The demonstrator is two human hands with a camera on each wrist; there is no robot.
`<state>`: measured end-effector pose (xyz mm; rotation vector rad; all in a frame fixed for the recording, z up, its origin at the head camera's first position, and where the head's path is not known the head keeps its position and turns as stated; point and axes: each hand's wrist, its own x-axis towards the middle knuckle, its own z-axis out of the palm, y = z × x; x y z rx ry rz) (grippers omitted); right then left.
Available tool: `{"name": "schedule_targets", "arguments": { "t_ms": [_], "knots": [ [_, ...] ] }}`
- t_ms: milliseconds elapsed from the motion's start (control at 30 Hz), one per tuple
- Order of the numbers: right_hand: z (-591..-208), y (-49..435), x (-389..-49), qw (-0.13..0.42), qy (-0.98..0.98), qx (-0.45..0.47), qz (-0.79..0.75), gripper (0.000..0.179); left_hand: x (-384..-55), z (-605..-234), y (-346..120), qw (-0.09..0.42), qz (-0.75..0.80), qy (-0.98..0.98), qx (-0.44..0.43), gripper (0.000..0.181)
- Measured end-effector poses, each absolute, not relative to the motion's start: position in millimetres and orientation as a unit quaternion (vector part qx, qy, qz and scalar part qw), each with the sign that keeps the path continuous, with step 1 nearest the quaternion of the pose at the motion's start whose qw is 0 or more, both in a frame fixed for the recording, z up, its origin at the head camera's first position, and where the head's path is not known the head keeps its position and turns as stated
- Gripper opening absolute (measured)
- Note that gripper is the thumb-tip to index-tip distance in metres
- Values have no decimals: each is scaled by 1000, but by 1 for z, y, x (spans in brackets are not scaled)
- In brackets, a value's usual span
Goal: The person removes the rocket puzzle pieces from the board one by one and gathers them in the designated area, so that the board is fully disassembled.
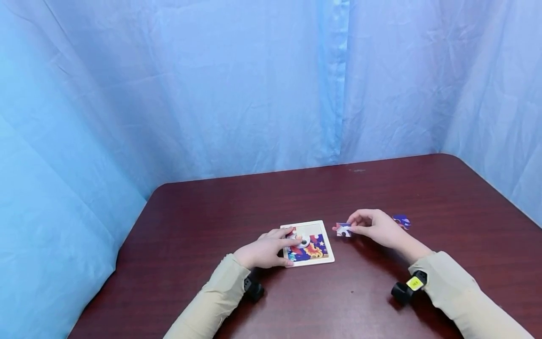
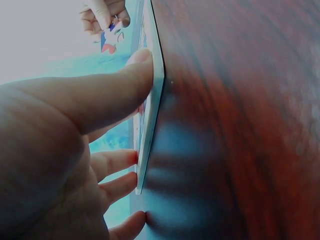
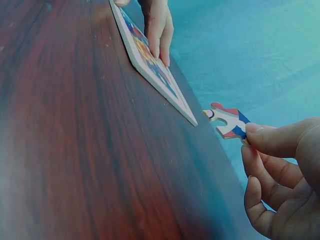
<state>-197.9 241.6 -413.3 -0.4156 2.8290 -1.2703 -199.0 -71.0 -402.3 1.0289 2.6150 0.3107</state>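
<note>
Red, white and blue, the puzzle piece (image 3: 231, 121) sits to the right of the pale tray (image 1: 332, 258) and looks light, stiff and smooth, so your right hand (image 1: 377, 228) probably has the best hold, thumb and fingers pinching one edge and hiding it. Your left hand (image 1: 267, 247) lies spread over the tray, fingers fairly straight, holding nothing up and covering part of the picture. Just past your right hand, a second piece (image 1: 402, 221) is too small to read clearly.
</note>
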Motion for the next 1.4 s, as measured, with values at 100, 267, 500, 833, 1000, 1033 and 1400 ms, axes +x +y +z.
{"name": "schedule_targets", "arguments": {
  "t_ms": [100,267,500,833,1000,1033,1400],
  "knots": [
    [-412,246,-197,9,903,-136,-407,8,-199,-403,-71,152,110,913,363,62],
    [-408,254,-195,4,905,-142,-402,8,-198,-403,-71,150,110,913,363,62],
    [-406,270,-195,-6,915,-131,-382,8,-198,-402,-71,151,110,913,362,62],
    [-398,293,-197,-17,925,-109,-363,12,-199,-403,-72,150,107,914,362,62],
    [-395,306,-200,-14,931,-100,-352,13,-198,-403,-71,153,106,914,360,62],
    [-394,309,-200,-11,931,-97,-352,13,-198,-403,-71,154,106,914,359,62],
    [-393,327,-206,21,931,-98,-351,16,-198,-404,-71,156,105,917,352,63]
  ]
}}
